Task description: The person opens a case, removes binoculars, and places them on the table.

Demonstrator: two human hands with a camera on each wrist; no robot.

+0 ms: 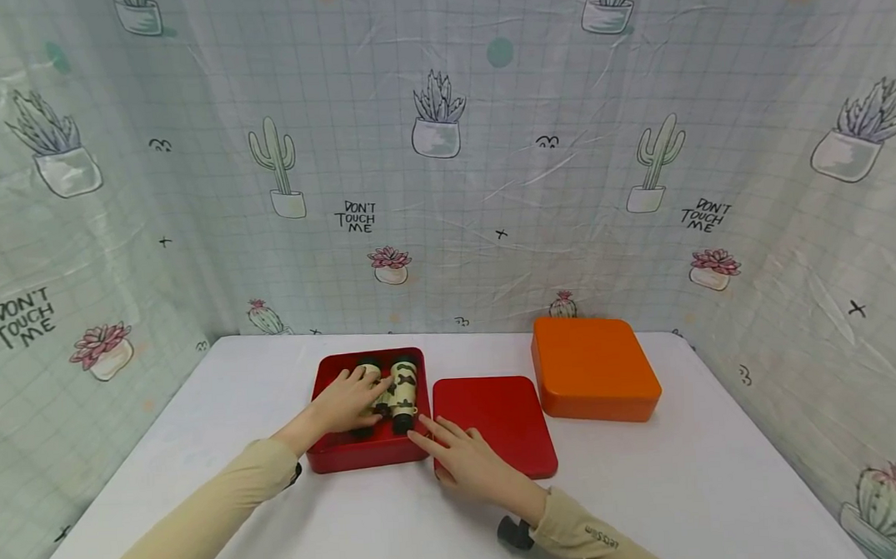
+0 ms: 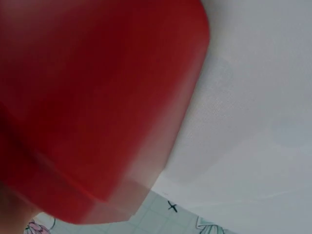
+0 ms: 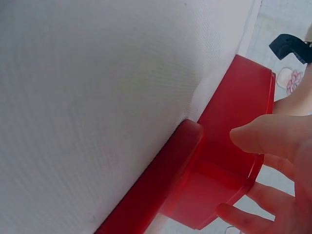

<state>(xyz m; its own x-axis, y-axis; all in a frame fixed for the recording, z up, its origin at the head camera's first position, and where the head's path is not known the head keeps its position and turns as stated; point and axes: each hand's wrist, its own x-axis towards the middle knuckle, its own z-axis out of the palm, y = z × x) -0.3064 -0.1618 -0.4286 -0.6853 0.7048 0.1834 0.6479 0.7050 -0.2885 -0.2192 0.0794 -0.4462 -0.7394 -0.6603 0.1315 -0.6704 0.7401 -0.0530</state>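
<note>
Head view: the camouflage binoculars (image 1: 404,390) are contained in the red box (image 1: 369,458). The left hand (image 1: 342,402) is laid over their left barrel; whether a grip is taken cannot be told. The right hand (image 1: 467,464) is held, fingers spread, at the box's near right corner, beside the red lid (image 1: 502,419). Left wrist view: the box's outer wall is shown, blurred. Right wrist view: thumb and fingers are seen apart near the box's rim.

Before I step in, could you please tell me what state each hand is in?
Left hand: over the patterned binoculars in the red box; grip cannot be told.
Right hand: open, fingers spread at the box's near-right corner.
</note>
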